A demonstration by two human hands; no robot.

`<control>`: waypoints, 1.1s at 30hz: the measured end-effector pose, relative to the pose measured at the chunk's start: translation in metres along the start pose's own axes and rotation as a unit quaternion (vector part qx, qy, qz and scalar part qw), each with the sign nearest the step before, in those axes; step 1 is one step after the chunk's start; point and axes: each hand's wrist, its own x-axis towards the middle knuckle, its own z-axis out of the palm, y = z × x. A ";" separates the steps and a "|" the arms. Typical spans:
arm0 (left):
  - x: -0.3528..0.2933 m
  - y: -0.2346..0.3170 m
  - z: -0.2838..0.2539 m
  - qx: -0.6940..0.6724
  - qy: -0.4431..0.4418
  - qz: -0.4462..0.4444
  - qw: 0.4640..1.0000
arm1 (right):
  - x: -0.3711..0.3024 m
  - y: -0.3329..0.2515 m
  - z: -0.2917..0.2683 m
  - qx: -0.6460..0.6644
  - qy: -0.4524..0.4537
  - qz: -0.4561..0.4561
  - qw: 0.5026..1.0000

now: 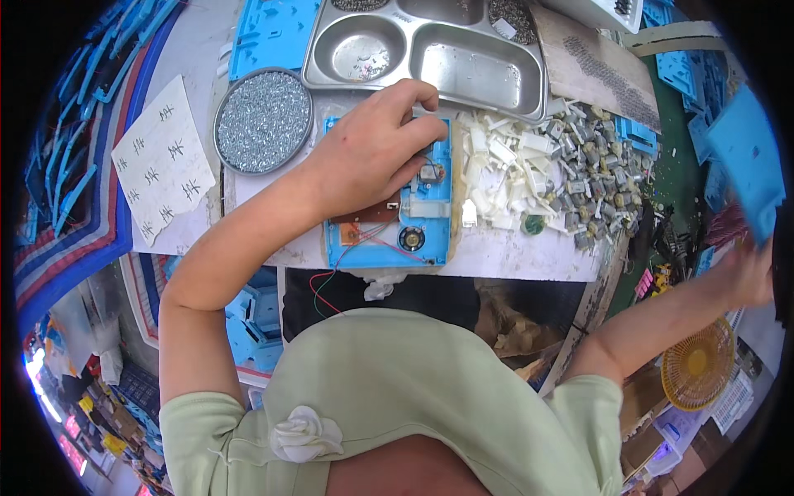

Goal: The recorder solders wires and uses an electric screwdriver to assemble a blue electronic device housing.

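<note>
A blue plastic housing [438, 215] lies on the worktable in front of me. Inside it are a small round black speaker [411, 239], a brown circuit board [364, 211] and thin red and green wires that trail over the front edge. My left hand [372, 140] rests on the upper part of the housing with its fingers bent around it; the palm hides what is beneath. Far to the right, my right hand [744, 277], smeared by motion, grips the lower end of a blue plastic panel [748, 157] that stands up above it.
Right of the housing lie heaps of white plastic parts [504, 169] and small metal motors [600, 169]. A round tin of screws [263, 121] and a divided steel tray [475, 70] sit behind. Marked paper [163, 161] lies left; a yellow basket [699, 364] is at lower right.
</note>
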 end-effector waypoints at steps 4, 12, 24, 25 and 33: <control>-0.008 0.006 -0.017 0.001 0.062 0.020 0.998 | -0.095 -0.088 0.009 0.065 -0.024 0.194 0.979; -0.020 0.022 -0.064 -0.491 0.049 -0.221 0.841 | -0.138 -0.093 0.182 0.264 -0.259 0.416 0.831; -0.069 0.051 -0.025 -0.106 0.093 -0.305 0.942 | -0.276 -0.153 0.119 0.019 -0.448 0.324 0.833; -0.071 0.050 -0.023 -0.076 0.084 -0.283 0.952 | -0.285 -0.153 0.116 0.012 -0.451 0.313 0.836; -0.084 0.049 -0.020 -0.076 0.075 -0.321 0.941 | -0.281 -0.142 0.127 0.027 -0.516 0.281 0.809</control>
